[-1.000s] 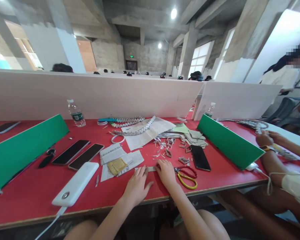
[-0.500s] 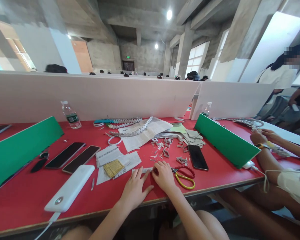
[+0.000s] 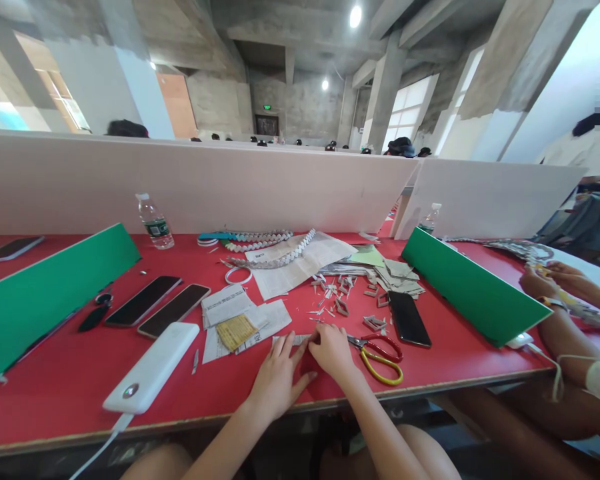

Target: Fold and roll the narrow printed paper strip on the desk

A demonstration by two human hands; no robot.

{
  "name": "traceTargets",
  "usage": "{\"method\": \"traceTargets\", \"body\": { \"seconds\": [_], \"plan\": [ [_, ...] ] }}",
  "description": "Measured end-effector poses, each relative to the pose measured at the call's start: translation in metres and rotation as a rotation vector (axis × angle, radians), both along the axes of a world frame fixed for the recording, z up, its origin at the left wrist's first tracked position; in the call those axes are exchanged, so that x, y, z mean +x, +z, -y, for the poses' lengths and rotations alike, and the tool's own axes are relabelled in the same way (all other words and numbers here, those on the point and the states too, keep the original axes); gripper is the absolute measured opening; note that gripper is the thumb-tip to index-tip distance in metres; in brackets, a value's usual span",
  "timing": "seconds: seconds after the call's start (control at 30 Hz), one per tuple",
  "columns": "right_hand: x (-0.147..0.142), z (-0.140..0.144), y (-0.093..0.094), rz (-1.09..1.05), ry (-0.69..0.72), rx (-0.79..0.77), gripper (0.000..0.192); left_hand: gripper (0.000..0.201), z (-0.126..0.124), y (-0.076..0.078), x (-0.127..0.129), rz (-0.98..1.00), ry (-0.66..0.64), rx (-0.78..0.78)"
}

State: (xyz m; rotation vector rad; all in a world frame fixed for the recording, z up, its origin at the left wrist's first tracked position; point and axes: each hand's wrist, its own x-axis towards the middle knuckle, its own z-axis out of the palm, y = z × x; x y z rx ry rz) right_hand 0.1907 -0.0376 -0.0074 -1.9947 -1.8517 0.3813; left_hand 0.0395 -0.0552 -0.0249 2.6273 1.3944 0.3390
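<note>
My left hand (image 3: 277,375) lies low over the table's front, fingers stretched out and thumb spread, its fingertips pressing on a narrow printed paper strip (image 3: 299,340). Beside it, my right hand (image 3: 333,352) has its fingers curled together at the strip's right end; the fingertips partly hide the paper there. Scissors (image 3: 380,357) with one red and one yellow handle lie just right of my right hand. Beyond the hands are small folded paper pieces (image 3: 341,307) and thin paper scraps. Printed paper sheets (image 3: 273,323) with a yellowish piece (image 3: 236,331) on top lie to the left.
A white power bank (image 3: 153,367), dark phones (image 3: 145,300) and another phone (image 3: 410,319) flank the work area. Green dividers (image 3: 473,293) stand at both sides. Folded paper chains (image 3: 280,257), newspaper and a water bottle (image 3: 156,223) are behind. A co-worker's hands (image 3: 550,280) are at right.
The whole view has shifted, so things appear farther right. My left index finger now reaches closer to the right fingertips along the strip. The right hand stays at the strip's end.
</note>
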Motion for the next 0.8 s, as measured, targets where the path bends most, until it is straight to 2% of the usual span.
{"method": "traceTargets", "body": {
  "seconds": [0.3,0.57,0.8],
  "plan": [
    [0.000,-0.006,0.013,0.091,-0.013,-0.137,0.016,0.056,0.003,0.003,0.003,-0.009,0.019,-0.011],
    [0.027,-0.006,0.020,0.088,-0.069,-0.257,0.016,0.061,0.003,0.003,0.001,0.001,0.030,-0.045],
    [0.038,0.000,0.021,0.108,-0.122,-0.275,0.013,0.061,0.003,0.002,0.002,-0.002,0.029,-0.033]
  ]
}}
